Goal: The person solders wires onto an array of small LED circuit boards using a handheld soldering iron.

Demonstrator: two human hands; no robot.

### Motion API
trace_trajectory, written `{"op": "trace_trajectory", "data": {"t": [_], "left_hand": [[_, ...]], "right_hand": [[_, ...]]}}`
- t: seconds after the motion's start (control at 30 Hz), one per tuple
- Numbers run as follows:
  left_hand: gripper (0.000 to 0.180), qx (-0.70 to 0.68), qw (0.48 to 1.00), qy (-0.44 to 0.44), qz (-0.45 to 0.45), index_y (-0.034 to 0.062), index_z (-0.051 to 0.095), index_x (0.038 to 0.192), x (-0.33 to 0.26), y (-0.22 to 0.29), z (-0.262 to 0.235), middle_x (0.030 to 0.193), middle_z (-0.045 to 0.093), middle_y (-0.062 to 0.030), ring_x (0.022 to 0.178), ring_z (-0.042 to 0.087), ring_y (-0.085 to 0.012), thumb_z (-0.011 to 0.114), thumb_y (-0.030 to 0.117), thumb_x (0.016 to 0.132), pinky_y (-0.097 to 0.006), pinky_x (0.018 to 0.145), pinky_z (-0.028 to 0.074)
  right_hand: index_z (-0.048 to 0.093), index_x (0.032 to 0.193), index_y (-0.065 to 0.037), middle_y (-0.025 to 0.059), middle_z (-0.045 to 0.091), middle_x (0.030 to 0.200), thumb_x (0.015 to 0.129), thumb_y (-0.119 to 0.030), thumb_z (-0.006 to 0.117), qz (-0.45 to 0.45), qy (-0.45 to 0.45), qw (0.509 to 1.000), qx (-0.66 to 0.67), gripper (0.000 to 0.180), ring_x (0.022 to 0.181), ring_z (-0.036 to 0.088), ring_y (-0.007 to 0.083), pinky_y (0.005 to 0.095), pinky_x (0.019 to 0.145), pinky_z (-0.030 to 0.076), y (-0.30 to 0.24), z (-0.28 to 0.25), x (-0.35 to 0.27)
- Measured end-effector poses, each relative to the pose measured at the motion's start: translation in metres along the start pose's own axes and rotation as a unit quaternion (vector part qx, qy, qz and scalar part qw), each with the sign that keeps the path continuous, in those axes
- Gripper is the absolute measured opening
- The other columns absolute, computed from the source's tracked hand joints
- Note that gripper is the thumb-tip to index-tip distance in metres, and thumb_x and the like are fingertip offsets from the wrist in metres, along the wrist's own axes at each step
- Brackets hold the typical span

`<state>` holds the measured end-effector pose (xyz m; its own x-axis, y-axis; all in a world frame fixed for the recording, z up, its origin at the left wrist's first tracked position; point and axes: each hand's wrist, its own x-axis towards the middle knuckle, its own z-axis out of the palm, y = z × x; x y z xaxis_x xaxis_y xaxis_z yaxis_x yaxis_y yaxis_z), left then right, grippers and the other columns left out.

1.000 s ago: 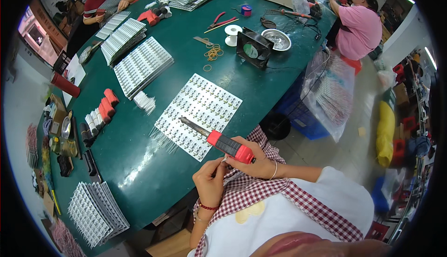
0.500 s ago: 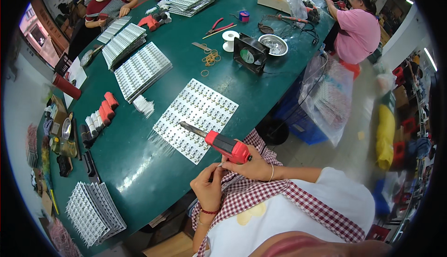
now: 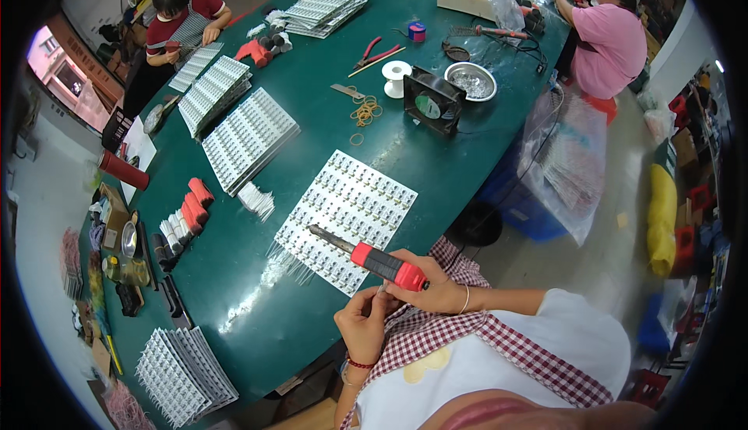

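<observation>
My right hand [image 3: 438, 287] is closed around the handle of a red and black soldering iron [image 3: 387, 266]. Its metal tip points left, over a white sheet of small circuit boards [image 3: 360, 188] on the table. Close against the right fingertips, my left hand [image 3: 363, 327] is closed in a pinch; a tiny pale bit shows between the fingers, too small to name. Thin pale wires [image 3: 290, 265] stick out from the sheet's left edge. Both hands are at the table's near edge, in front of my checked apron [image 3: 514, 340].
Stacks of board sheets [image 3: 251, 138] lie left on the green table [image 3: 269, 329], another stack [image 3: 183, 375] at the near left. Beyond the sheet stand a black fan [image 3: 432, 101], a white spool [image 3: 396, 79] and a metal bowl [image 3: 471, 81]. Co-workers sit at the far left and right.
The whole view has shifted, so the table and things on it appear further right and lower. My hands keep their holds; the soldering iron still lies over the sheet.
</observation>
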<state>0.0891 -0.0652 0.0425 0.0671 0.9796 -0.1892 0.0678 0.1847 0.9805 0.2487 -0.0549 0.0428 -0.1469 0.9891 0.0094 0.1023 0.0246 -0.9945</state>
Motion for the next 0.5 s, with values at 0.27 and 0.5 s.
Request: {"op": "trace_trajectory", "data": {"t": [0.27, 0.5], "left_hand": [[0.007, 0.117, 0.992, -0.014, 0.050, -0.0062, 0.066, 0.087, 0.025, 0.009, -0.017, 0.072, 0.070, -0.0112, 0.067, 0.069, -0.0138, 0.065, 0.000, 0.086, -0.025, 0.060, 0.052], [0.006, 0.163, 0.984, -0.012, 0.064, -0.0046, 0.066, 0.085, 0.023, 0.011, -0.028, 0.071, 0.070, -0.0129, 0.065, 0.070, -0.0170, 0.066, 0.001, 0.083, -0.026, 0.060, 0.051]], "right_hand": [[0.051, 0.119, 0.001, 0.0164, 0.064, 0.101, 0.080, -0.005, 0.070, -0.056, 0.016, 0.997, -0.043, 0.044, 0.092, 0.065, 0.0207, 0.0311, 0.079, 0.051, -0.009, 0.006, 0.020], [0.051, 0.122, 0.003, 0.0184, 0.062, 0.109, 0.075, 0.000, 0.070, -0.032, -0.013, 0.997, -0.064, 0.051, 0.099, 0.064, 0.0291, 0.0339, 0.083, 0.051, -0.007, 0.014, 0.021]]}}
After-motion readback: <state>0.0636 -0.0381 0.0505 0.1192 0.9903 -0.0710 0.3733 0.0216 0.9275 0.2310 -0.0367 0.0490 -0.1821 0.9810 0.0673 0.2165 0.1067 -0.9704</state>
